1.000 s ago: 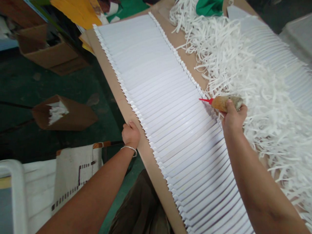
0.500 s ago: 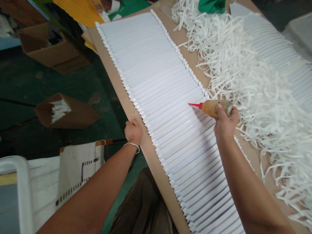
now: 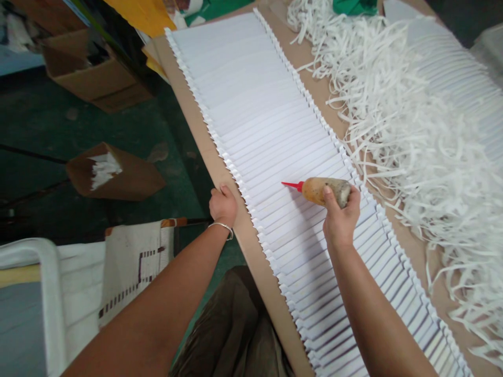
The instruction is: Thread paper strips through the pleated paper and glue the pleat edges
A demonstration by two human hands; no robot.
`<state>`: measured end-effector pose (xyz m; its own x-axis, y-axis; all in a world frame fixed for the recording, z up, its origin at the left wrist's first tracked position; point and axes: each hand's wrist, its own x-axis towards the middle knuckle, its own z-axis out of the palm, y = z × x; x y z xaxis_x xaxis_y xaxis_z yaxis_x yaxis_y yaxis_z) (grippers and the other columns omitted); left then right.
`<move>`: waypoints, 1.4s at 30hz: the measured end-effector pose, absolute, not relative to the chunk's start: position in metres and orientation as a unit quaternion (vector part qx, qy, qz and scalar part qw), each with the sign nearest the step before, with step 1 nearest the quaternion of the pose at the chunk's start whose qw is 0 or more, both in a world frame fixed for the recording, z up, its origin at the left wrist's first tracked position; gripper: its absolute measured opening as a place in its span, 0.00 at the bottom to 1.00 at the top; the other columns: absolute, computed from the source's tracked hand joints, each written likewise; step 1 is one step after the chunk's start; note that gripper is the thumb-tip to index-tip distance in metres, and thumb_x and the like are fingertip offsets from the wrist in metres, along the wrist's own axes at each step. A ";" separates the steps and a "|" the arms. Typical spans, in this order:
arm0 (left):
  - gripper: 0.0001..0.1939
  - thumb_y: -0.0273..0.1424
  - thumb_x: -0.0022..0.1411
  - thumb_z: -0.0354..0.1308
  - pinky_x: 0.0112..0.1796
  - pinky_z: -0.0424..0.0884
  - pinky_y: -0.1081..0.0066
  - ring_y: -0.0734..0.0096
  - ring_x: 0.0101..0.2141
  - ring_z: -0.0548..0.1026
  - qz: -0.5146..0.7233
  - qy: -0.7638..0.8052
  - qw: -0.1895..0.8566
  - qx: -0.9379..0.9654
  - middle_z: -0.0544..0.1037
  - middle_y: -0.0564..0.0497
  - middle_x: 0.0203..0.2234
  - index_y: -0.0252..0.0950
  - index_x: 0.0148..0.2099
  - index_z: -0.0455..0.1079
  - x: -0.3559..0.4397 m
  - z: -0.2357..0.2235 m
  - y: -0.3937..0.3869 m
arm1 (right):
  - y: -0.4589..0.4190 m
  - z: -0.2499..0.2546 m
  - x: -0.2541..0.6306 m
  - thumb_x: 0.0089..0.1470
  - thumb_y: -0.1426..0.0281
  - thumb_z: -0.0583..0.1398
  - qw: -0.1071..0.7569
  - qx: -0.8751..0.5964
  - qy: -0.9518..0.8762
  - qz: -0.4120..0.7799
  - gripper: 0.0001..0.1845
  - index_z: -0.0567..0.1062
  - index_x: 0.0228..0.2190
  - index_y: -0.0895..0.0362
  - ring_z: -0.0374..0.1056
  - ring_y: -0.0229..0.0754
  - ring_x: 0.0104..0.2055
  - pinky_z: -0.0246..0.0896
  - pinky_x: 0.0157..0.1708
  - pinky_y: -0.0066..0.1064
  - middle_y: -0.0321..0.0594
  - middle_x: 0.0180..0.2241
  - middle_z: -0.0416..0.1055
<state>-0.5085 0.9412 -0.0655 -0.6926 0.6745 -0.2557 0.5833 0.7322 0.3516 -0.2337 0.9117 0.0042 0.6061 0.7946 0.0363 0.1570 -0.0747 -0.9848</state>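
My right hand (image 3: 341, 214) is wrapped round a worn yellowish glue bottle (image 3: 320, 191) with a thin red nozzle. The bottle lies nearly level above a long row of overlapping white paper pieces (image 3: 251, 110), its tip pointing left over their middle. Whether the tip touches the paper, I cannot tell. Along both long sides the pieces end in small folded or notched edges. My left hand (image 3: 223, 204), with a bracelet at the wrist, is closed over the near edge of the brown tabletop (image 3: 204, 152).
A heap of thin white strips (image 3: 393, 115) lies right of the row, with more layered paper (image 3: 451, 68) beyond. On the floor at left are two cardboard boxes (image 3: 113, 178), one holding white scraps. A woven seat (image 3: 133, 267) and a white plastic frame (image 3: 51, 293) stand at lower left.
My right hand has carried the bottle left and slightly down across the paper row. The left hand keeps its hold on the table edge, while the whole view has shifted a little.
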 end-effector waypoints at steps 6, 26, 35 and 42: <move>0.26 0.42 0.77 0.38 0.45 0.74 0.55 0.44 0.45 0.81 0.121 0.910 0.186 0.350 0.81 0.29 0.42 0.27 0.50 0.71 -0.508 -0.066 0.941 | 0.889 0.016 -0.265 0.49 0.52 0.70 0.536 -0.694 -0.392 0.278 0.32 0.69 0.50 0.55 0.68 0.42 0.45 0.66 0.50 0.38 0.38 0.43 0.70; 0.25 0.41 0.76 0.39 0.44 0.75 0.55 0.43 0.44 0.81 0.118 0.911 0.181 0.351 0.81 0.28 0.41 0.27 0.49 0.71 -0.510 -0.064 0.941 | 0.946 0.037 -0.174 0.46 0.56 0.72 0.638 -0.663 -0.364 0.143 0.31 0.71 0.48 0.53 0.71 0.48 0.54 0.69 0.57 0.50 0.40 0.48 0.70; 0.24 0.41 0.76 0.39 0.42 0.75 0.55 0.44 0.43 0.81 0.113 0.913 0.177 0.351 0.80 0.29 0.41 0.29 0.47 0.70 -0.509 -0.061 0.942 | 1.026 0.004 -0.118 0.46 0.59 0.71 0.709 -0.607 -0.208 0.292 0.26 0.65 0.40 0.53 0.76 0.42 0.39 0.79 0.36 0.41 0.37 0.42 0.72; 0.23 0.40 0.76 0.40 0.44 0.75 0.54 0.44 0.43 0.81 0.116 0.913 0.177 0.348 0.80 0.29 0.41 0.30 0.47 0.71 -0.509 -0.062 0.942 | 1.035 0.000 -0.123 0.45 0.56 0.72 0.693 -0.627 -0.223 0.278 0.29 0.64 0.41 0.52 0.75 0.42 0.41 0.80 0.35 0.40 0.36 0.44 0.71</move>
